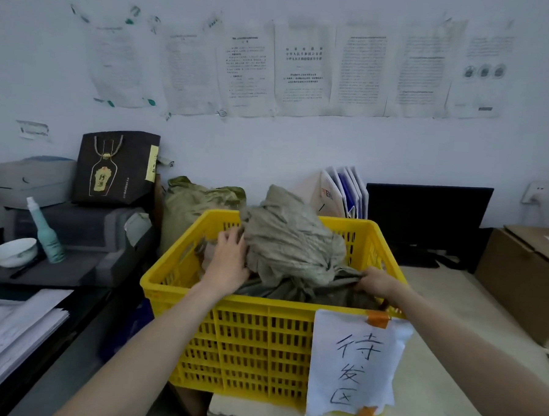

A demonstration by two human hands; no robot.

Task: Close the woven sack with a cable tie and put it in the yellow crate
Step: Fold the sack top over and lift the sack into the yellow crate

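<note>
Inside the yellow slatted plastic crate (260, 334) on the pale worktop (433, 359) I have the crumpled grey-green woven sack (290, 243), its bulk rising above the far rim and its gathered neck running low to the near right. My right hand (376, 281) sits at that neck, fingers curled round the fabric. My left hand (229, 256) presses the sack's left flank, fingers mostly straight. Both arms reach over the near rim. I cannot make out a cable tie.
</note>
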